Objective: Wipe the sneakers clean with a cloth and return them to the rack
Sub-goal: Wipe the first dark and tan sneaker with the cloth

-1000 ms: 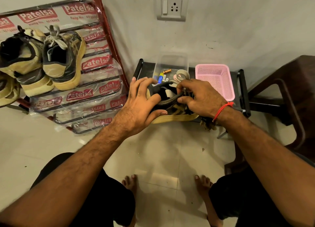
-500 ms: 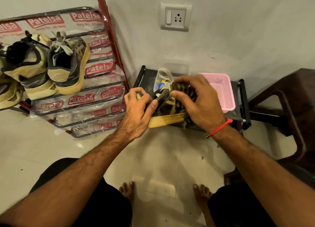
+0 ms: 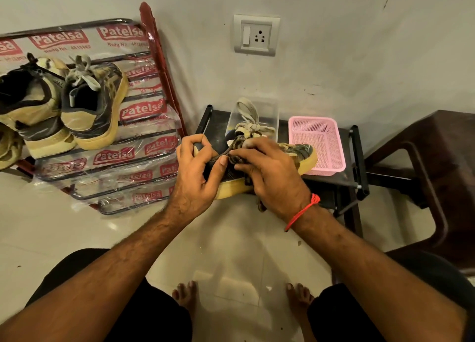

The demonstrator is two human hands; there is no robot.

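Over stand [image 3: 341,179]: sneaker [image 3: 303,152] lengthwise L-R, toe right.

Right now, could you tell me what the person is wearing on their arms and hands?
Both forearms are bare, with no sleeves in view. The left hand wears nothing. The right hand is also ungloved, but a thin red thread bracelet with a small knot circles its wrist.

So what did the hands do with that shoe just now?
The shoe was turned so its toe now points right, toward the pink basket. The right hand slid its cloth along the shoe's top. The left hand kept gripping the heel end. The shoes on the rack stayed put.
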